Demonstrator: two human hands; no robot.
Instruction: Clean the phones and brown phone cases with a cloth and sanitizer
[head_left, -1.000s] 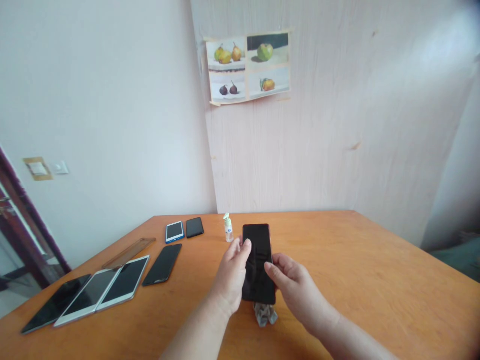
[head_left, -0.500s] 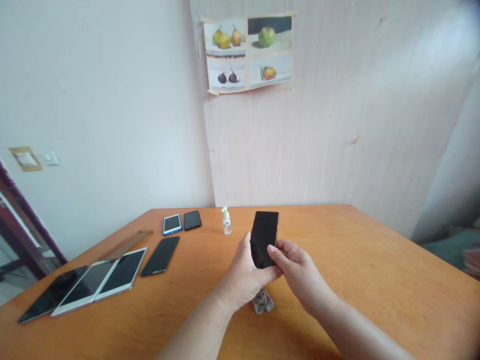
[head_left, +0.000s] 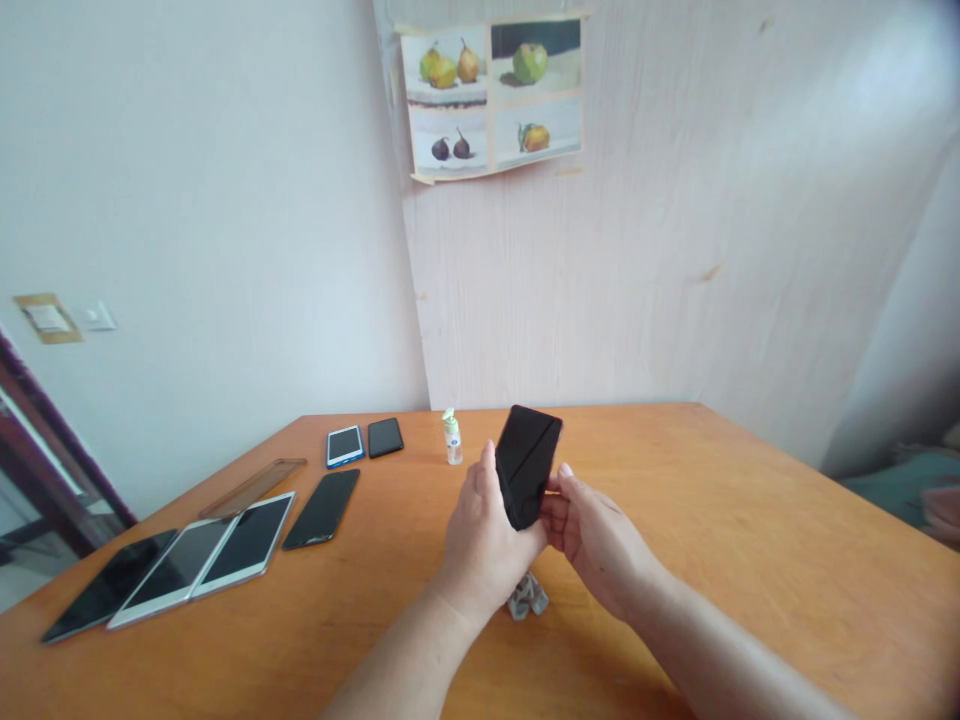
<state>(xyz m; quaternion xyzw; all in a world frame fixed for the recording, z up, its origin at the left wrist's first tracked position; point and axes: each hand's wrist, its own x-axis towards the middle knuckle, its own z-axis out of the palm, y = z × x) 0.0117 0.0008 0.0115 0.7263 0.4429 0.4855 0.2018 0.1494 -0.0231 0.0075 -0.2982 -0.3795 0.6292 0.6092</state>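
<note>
A smartphone [head_left: 531,460] with a dark, glossy screen is held tilted above the table. My left hand [head_left: 487,535] is closed around its left side and lower end, with the thumb upright along the left edge. My right hand [head_left: 596,535] has its curled fingers against the lower right edge of the phone, and its thumb is beside that edge, off the screen. The fingertips behind the phone are hidden. Below the hands a crumpled grey cloth [head_left: 529,598] lies on the table, partly covered by my left hand.
On the wooden table [head_left: 750,560], a pump bottle [head_left: 453,440] stands behind the hands. To the left lie a blue-edged phone [head_left: 345,445], a small black phone [head_left: 385,438], a larger black phone [head_left: 322,508], a clear brownish case [head_left: 255,487], white tablets [head_left: 244,545] and a black tablet [head_left: 109,585].
The phone has tipped and turned slightly clockwise. My right thumb has come off the screen to the phone's right edge. My left thumb has moved up along the left side.
</note>
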